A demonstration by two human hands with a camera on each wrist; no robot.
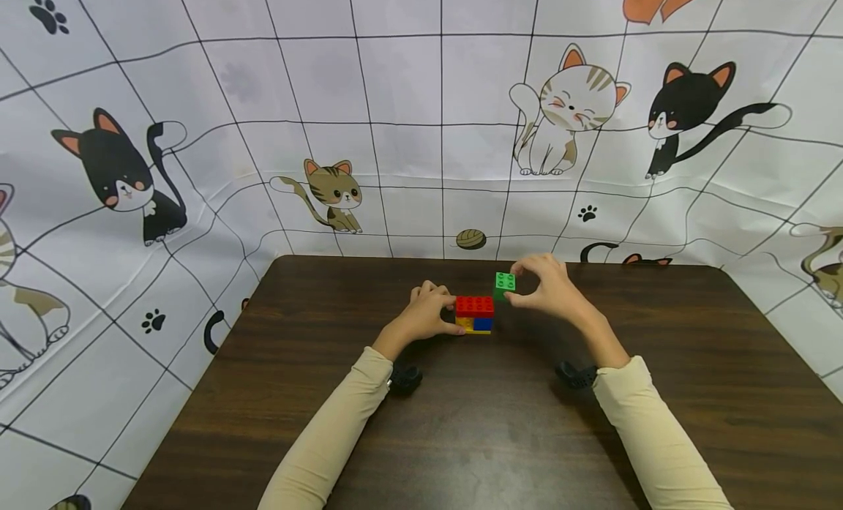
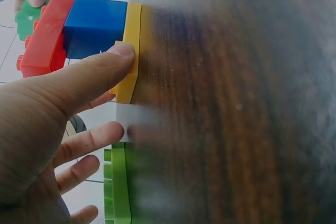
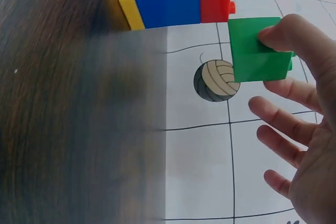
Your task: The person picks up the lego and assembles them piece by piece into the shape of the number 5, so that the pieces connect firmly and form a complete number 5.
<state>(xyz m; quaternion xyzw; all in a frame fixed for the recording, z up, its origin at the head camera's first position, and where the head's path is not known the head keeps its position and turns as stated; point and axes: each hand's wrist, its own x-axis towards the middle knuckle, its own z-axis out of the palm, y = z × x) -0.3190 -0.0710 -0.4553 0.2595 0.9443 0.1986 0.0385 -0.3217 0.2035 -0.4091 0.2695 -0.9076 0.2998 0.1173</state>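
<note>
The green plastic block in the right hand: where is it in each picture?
Head: the green studded plastic block is just right of and below centre.
Left wrist: near the upper-left corner, partly hidden.
Right wrist: upper right.
Shared landmark: the red studded rectangular plastic brick.

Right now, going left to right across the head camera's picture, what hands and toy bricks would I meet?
Left hand, red-topped stack of studded bricks, green four-stud brick, right hand.

This is a makeshift tabletop booth, with a cat-print sheet (image 1: 408, 85) draped around a dark table (image 1: 487, 437).
</note>
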